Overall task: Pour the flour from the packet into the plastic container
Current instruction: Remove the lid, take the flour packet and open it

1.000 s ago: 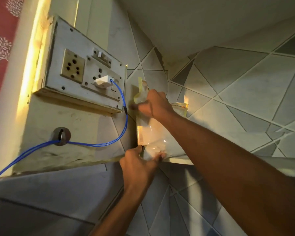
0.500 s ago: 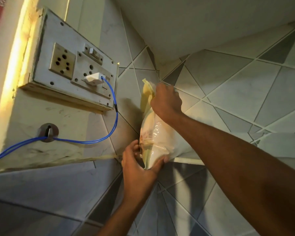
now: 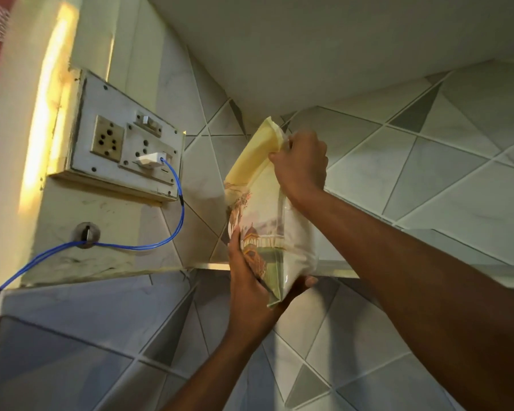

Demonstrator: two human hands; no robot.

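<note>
My right hand has its fingers curled tight around the folded yellow top of the flour packet, pinching it at the packet's one o'clock corner. My left hand cups the packet from its seven o'clock side, thumb lying up along the printed face and fingertips wrapping under the bottom edge, so both hands grip it firmly. The packet hangs in the air between them, roughly upright with its top leaning toward eleven o'clock, in front of a tiled wall and just above a narrow ledge. At nine o'clock from the packet I see a switchboard with a white plug, and a blue cable looping down from it and off to the left. I cannot see the plastic container.
</note>
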